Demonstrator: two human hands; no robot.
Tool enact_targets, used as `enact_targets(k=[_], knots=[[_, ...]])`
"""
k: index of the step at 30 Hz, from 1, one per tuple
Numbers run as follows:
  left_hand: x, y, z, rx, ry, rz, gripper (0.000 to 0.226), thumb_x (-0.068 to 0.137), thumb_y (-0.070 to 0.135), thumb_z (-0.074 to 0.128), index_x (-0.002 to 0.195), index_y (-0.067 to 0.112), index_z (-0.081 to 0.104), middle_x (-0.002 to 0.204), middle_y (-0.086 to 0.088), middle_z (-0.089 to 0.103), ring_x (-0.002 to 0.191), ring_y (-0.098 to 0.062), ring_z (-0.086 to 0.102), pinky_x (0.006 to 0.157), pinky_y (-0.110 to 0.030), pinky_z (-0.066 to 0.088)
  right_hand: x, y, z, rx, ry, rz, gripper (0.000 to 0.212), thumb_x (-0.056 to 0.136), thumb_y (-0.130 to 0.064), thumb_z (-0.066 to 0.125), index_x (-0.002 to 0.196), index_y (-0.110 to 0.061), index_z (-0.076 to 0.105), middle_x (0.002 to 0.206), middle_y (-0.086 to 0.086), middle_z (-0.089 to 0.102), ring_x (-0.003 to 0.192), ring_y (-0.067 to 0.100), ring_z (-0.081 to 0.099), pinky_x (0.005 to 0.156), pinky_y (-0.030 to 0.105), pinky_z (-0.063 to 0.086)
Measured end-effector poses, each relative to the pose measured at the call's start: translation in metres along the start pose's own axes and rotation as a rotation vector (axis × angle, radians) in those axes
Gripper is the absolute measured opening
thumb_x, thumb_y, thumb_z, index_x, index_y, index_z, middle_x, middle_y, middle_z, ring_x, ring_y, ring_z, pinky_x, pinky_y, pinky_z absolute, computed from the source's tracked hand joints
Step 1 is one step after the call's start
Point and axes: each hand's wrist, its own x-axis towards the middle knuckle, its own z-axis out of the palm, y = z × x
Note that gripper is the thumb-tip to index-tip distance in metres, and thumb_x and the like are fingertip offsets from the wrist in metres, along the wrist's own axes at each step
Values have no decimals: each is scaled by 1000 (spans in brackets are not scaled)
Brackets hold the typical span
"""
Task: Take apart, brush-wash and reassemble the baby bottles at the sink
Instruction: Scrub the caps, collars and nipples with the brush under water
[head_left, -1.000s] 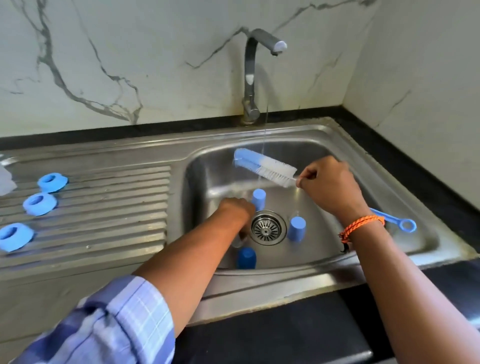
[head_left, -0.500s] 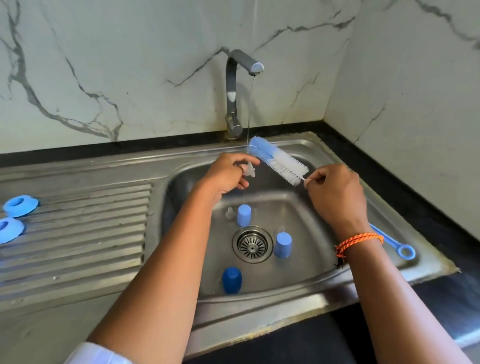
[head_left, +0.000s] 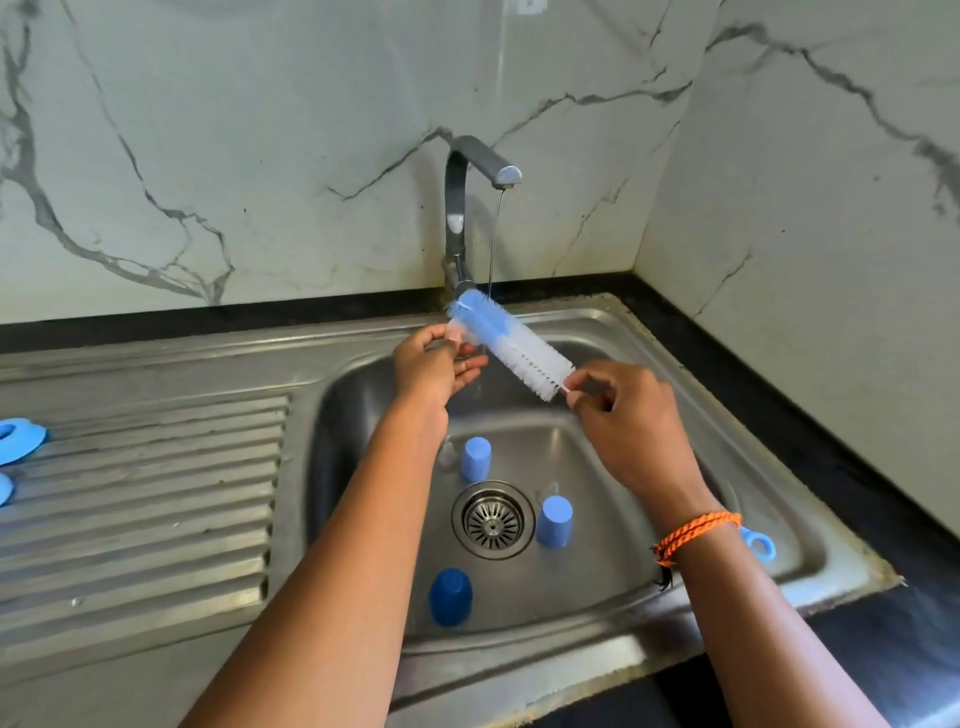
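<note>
Both hands now higher under tap: right hand (head_left: 631, 421) pinching brush (head_left: 511, 343), left hand (head_left: 434, 364) pinching clear teat (head_left: 457, 330) beside it.

A single wide-angle view looks forward and down from head height, close over the steel sink (head_left: 737, 467) — the basin fills the middle, and the faucet (head_left: 460, 208) and marble wall face it squarely behind. Both forearms enter from the bottom edge, the drainboard (head_left: 145, 499) runs off the left side and the black counter (head_left: 831, 431) off the right — straight lines bow near the edges.
</note>
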Motion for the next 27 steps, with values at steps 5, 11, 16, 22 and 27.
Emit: enact_targets(k=[5, 11, 16, 22, 27], knots=[[1, 4, 1, -36, 120, 32, 12, 108, 14, 54, 106, 14, 66, 100, -15, 76, 83, -23, 79, 72, -29, 64, 2, 7, -15, 1, -57, -4, 14, 89, -9, 75, 87, -22, 80, 57, -26, 60, 58, -4, 55, 57, 9, 38], [-13, -6, 21, 236, -78, 61, 16, 107, 9, 53, 112, 9, 69, 84, -5, 61, 63, -15, 54, 54, -26, 56, 3, 5, -9, -2, 53, -1, 14, 90, -9, 74, 90, -22, 80, 60, -12, 61, 59, 4, 54, 62, 17, 40], [-14, -5, 17, 244, -166, 4, 18, 108, 9, 52, 99, 12, 67, 68, -5, 54, 58, -17, 50, 58, -34, 56, 4, 8, -6, -33, 70, 25, 14, 93, -13, 71, 97, -23, 80, 65, -12, 60, 65, 9, 54, 67, 28, 40], [-17, -4, 18, 262, -256, -13, 23, 109, 6, 47, 92, 12, 62, 72, -9, 59, 58, -18, 55, 63, -38, 61, 4, 4, 6, -80, 94, 17, 16, 95, -14, 67, 96, -26, 78, 72, -6, 64, 67, 17, 59, 61, 31, 43], [-22, -6, 21, 280, -340, -68, 26, 109, 3, 48, 88, 9, 62, 73, -11, 60, 57, -21, 56, 68, -42, 63, 3, 1, 12, -110, 140, 16, 15, 95, -13, 66, 98, -23, 76, 78, 1, 69, 76, 27, 63, 69, 40, 55]])
